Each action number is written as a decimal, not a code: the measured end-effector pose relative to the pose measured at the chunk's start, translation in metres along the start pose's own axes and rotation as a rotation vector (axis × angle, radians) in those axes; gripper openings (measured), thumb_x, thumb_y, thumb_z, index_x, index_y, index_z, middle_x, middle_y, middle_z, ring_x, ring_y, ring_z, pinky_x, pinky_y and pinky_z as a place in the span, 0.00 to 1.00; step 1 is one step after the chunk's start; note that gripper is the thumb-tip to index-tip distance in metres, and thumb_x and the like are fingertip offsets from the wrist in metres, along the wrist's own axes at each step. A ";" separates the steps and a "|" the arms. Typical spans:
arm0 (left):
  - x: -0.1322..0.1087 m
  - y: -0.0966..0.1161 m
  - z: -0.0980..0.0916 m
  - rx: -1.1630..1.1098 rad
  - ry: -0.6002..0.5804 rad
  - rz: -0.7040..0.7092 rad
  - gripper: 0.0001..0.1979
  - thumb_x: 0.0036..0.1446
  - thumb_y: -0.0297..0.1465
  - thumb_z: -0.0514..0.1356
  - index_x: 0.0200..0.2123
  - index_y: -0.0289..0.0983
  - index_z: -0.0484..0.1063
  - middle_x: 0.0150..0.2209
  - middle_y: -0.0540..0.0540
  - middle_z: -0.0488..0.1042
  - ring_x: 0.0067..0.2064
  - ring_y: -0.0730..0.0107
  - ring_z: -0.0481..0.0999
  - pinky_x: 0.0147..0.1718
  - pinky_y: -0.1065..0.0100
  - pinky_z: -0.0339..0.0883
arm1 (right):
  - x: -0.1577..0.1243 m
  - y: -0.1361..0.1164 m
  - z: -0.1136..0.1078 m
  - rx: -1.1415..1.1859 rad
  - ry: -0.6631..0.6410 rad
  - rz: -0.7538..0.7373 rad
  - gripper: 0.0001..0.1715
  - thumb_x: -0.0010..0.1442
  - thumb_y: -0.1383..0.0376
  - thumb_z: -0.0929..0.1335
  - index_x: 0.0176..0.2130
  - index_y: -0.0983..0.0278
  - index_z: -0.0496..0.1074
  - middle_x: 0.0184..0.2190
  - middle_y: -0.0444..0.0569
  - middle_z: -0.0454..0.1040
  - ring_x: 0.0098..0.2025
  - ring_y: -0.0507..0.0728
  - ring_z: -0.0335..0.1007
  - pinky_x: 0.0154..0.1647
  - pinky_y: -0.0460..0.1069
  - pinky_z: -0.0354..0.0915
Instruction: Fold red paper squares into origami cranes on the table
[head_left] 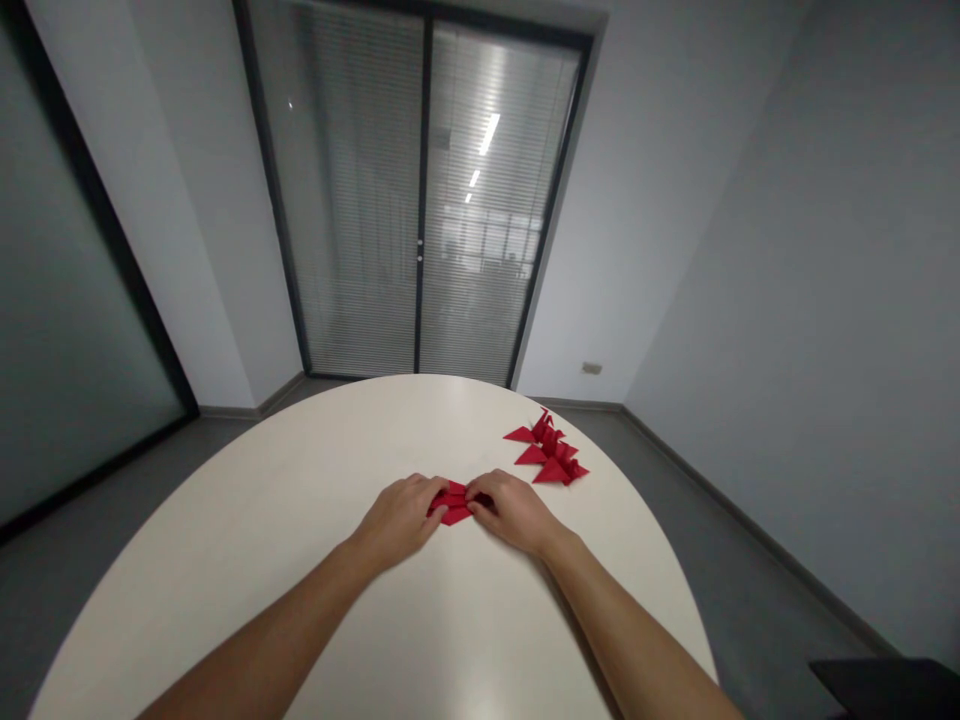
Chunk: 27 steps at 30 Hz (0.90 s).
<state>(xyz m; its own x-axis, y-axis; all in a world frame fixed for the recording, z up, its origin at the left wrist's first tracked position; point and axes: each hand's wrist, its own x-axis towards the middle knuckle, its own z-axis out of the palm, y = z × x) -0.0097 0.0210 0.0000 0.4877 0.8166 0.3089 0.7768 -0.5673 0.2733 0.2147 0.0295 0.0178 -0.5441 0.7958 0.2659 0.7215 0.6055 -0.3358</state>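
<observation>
A small piece of folded red paper [454,503] lies on the white oval table [300,500], between my two hands. My left hand [401,518] rests on its left end with the fingers curled and pressing on it. My right hand [512,510] holds its right end, fingertips pinched on the paper. Both forearms reach in from the bottom of the view. A little to the right and farther back sits a cluster of finished red paper cranes [550,453].
The table's far edge curves round in front of a glass double door with closed blinds [420,200]. Grey walls stand left and right, with grey floor around the table. A dark object [885,685] shows at the bottom right corner.
</observation>
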 end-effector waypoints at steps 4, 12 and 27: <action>0.000 -0.001 0.001 -0.005 0.010 0.023 0.12 0.64 0.30 0.55 0.49 0.40 0.73 0.45 0.45 0.78 0.47 0.62 0.75 0.48 0.63 0.67 | 0.000 0.000 0.001 -0.006 0.007 0.036 0.16 0.62 0.66 0.66 0.49 0.61 0.74 0.41 0.50 0.78 0.42 0.57 0.73 0.45 0.50 0.65; 0.000 -0.003 0.003 -0.024 0.035 0.063 0.10 0.65 0.29 0.53 0.42 0.41 0.74 0.44 0.47 0.79 0.47 0.63 0.74 0.49 0.63 0.66 | 0.002 0.000 0.008 0.049 0.036 -0.021 0.11 0.61 0.70 0.66 0.41 0.63 0.78 0.39 0.49 0.80 0.44 0.58 0.72 0.48 0.50 0.64; 0.001 -0.006 0.010 -0.118 0.071 0.043 0.08 0.62 0.26 0.55 0.42 0.39 0.73 0.43 0.45 0.78 0.45 0.62 0.74 0.48 0.61 0.66 | 0.004 0.002 0.013 0.163 0.070 -0.004 0.10 0.58 0.71 0.67 0.36 0.61 0.79 0.35 0.46 0.80 0.39 0.56 0.72 0.43 0.49 0.64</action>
<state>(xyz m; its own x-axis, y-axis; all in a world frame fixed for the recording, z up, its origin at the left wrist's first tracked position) -0.0099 0.0266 -0.0105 0.4872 0.7838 0.3851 0.7012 -0.6140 0.3624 0.2084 0.0340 0.0069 -0.5118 0.7942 0.3277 0.6373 0.6067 -0.4751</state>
